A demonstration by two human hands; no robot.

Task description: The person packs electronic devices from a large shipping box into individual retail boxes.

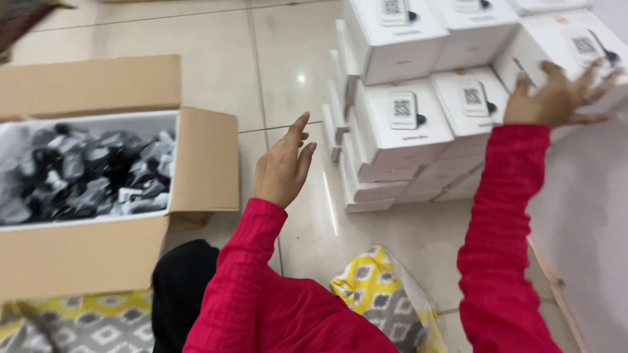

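Stacks of small white boxes (402, 124) rise from the tiled floor ahead of me, each with a square printed code and a dark mark on its top. My right hand (559, 98) reaches out with fingers spread, held just in front of one of the upper white boxes (575, 39) at the right of the stack; it holds nothing. My left hand (282, 167) hovers flat and open above the floor, left of the stack, touching nothing. Both arms wear red ribbed sleeves.
An open cardboard carton (203, 157) on the left is full of small dark items in clear bags (85, 173). A yellow and grey patterned cloth (379, 294) lies near my lap. A pale wall or board (582, 216) runs along the right.
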